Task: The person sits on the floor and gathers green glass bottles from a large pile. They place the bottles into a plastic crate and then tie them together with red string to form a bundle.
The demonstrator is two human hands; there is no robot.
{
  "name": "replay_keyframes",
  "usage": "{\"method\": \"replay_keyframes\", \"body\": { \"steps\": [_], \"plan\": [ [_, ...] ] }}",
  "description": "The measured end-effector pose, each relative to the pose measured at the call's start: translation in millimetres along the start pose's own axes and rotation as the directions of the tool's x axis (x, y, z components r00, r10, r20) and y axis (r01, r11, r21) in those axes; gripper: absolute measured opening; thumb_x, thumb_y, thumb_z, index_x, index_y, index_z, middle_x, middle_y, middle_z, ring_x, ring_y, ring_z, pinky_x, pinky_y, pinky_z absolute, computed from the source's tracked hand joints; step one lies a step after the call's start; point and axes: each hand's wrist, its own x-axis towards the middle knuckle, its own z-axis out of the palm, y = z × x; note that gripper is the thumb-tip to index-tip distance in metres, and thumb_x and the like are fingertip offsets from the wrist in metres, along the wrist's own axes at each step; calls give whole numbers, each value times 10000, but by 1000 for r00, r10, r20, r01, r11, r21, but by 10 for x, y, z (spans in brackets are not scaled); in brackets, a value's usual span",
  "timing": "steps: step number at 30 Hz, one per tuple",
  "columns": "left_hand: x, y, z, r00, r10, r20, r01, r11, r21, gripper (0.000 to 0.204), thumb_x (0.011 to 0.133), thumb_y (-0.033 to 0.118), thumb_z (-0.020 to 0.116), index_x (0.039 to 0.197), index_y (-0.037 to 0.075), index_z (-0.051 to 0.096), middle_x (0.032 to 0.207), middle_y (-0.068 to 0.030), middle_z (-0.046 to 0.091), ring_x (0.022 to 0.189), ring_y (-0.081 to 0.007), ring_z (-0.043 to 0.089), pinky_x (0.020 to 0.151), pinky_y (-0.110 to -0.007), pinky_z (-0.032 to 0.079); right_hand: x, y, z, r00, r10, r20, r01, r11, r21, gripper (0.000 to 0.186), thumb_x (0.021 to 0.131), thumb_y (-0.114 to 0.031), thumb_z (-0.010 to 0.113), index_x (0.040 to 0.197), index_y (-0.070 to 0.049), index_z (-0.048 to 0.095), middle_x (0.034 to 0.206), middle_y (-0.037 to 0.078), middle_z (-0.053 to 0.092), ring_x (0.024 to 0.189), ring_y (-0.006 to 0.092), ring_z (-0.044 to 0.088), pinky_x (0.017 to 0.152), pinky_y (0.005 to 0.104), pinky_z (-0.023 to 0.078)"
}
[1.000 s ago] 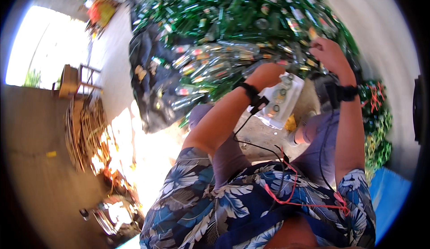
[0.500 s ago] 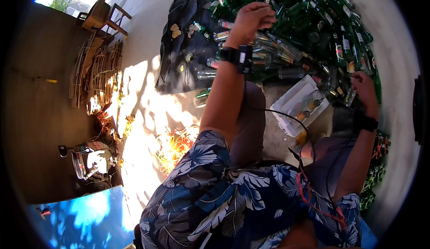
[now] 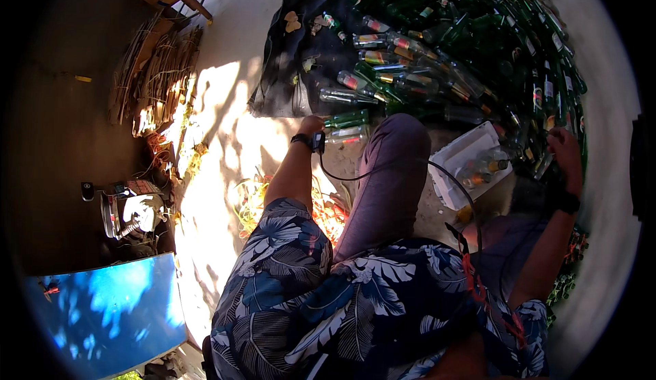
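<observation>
My left hand (image 3: 312,126) is low at the left, against the near end of a green glass bottle (image 3: 346,118) lying on the ground. Its fingers are turned away, so I cannot see whether they grip it. Just below lies a paler bottle (image 3: 347,134). At the far right, my right hand (image 3: 564,149) has its fingers curled around a clear glass bottle (image 3: 543,165), partly hidden by the hand. Between my knees and the heap, a white crate (image 3: 451,163) tilts on the ground with several clear bottles (image 3: 484,166) inside.
A large heap of green bottles (image 3: 471,31) spreads ahead over a black sheet (image 3: 280,72). Clear bottles (image 3: 403,62) lie at its near edge. My raised knee (image 3: 396,151) and a black cable (image 3: 447,169) cross the middle. Bundled sticks (image 3: 160,76) and a blue panel (image 3: 109,311) are at the left.
My left hand has come back from above the heap, down and left to the bottles beside my knee. The right hand stays near the heap's right edge, slightly lower in view.
</observation>
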Motion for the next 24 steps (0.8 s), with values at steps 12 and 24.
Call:
{"method": "replay_keyframes", "body": {
  "steps": [12,24],
  "plan": [
    [190,1516,1602,103,-886,453,467,-359,-808,456,922,189,632,1364,129,537,769,-29,607,642,-201,618,637,-455,589,259,724,11,987,126,104,-136,986,94,364,956,-256,677,1233,-26,618,1109,51,645,919,129,618,812,268,526],
    [647,1074,1430,51,-865,500,657,-348,-669,632,921,453,619,1409,59,540,1323,-271,621,1234,-411,602,1022,-461,480,-209,513,-2,905,393,165,-422,880,218,286,1005,-226,612,1260,-98,599,972,2,645,830,99,619,708,243,517]
  ]
}}
